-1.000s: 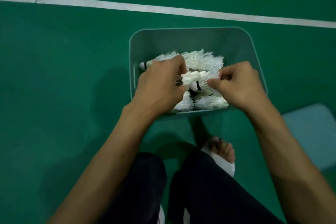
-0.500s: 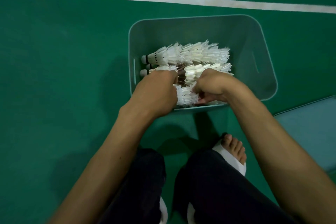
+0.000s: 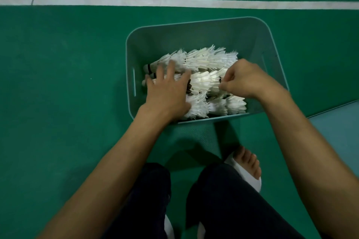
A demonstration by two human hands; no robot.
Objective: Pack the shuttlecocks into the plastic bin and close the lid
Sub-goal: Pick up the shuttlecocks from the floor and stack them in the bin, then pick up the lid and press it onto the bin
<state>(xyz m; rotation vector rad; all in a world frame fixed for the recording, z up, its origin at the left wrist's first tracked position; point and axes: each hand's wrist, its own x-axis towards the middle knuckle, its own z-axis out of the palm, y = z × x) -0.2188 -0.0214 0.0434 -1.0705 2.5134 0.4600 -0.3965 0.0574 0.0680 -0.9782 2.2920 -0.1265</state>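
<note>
Shuttlecocks (image 3: 204,60), white feathered with black-banded cork heads: every one I can see is inside the pale teal plastic bin (image 3: 174,40). They lie in rows, corks toward its 9 o'clock wall, filling the half from the centre to 6 o'clock.

Change since half a second ago:
- Both hands were balled up and buried in the near rows at 6 o'clock.
- Left hand (image 3: 167,91) has opened. Its fingers are spread and the palm is down on the rows at the bin's 9 o'clock side. It reads as pressing or steadying, not gripping.
- Right hand (image 3: 246,79) has come up to the 3 o'clock side of the pile. Its fingers are curled, with thumb and forefinger nipped together at the end of one middle-row shuttlecock. It looks like a pinch, but the contact is small, so I'm not fully sure.

My read:
- Loading looks basically done. This is the tidy-and-tamp stage, with one last shuttlecock being seated.
- The pile sits below the rim and the 12 o'clock half is bare, so the lid should clear.
- The flat pale teal panel (image 3: 338,122) on the green court floor (image 3: 68,83), at the bin's 4 o'clock, is probably the lid. It is cut off by the frame edge and untouched, so the close step is not started.

Risks: crushed feathers under the left palm, or a raised skirt fouling the lid.
</note>
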